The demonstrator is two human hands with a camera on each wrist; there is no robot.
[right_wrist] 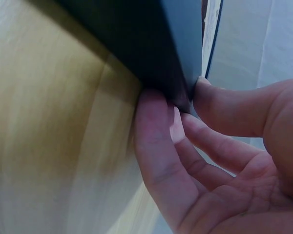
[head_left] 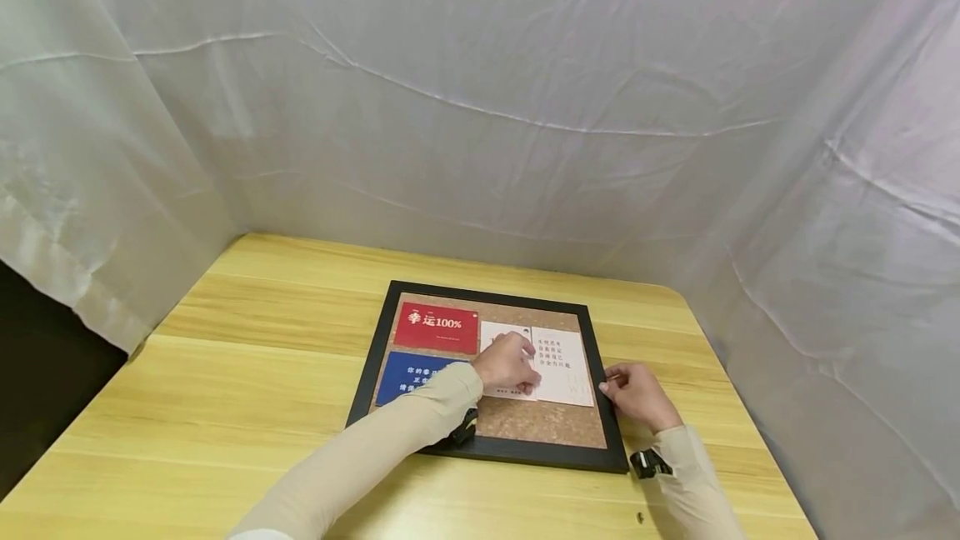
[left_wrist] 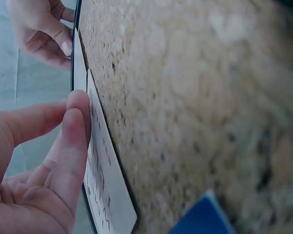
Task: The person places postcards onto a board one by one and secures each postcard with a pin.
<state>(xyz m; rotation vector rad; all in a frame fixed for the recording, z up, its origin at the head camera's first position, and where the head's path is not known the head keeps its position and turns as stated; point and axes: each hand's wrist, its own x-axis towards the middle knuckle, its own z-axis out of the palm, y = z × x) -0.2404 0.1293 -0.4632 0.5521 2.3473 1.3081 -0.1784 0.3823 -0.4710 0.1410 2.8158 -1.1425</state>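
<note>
A black-framed cork board [head_left: 551, 423] lies on the table, holding a red card [head_left: 435, 328], a blue card [head_left: 397, 377] and two white cards. My left hand [head_left: 510, 365] reaches over the middle white card [left_wrist: 110, 185], thumb and one fingertip close together at its surface near the seam with the right-hand white card [head_left: 562, 365]. Whether something small sits between those fingertips, I cannot tell. At the board's right side, my right hand [head_left: 637, 394] grips the black frame [right_wrist: 156, 53], thumb on its upper side and fingers at the lower edge.
A small dark object [head_left: 640, 517] lies on the wooden table [head_left: 187, 373] near the front right. Pale fabric curtains [head_left: 480, 107] enclose the table at the back and sides. Each wrist carries a small black camera [head_left: 649, 464].
</note>
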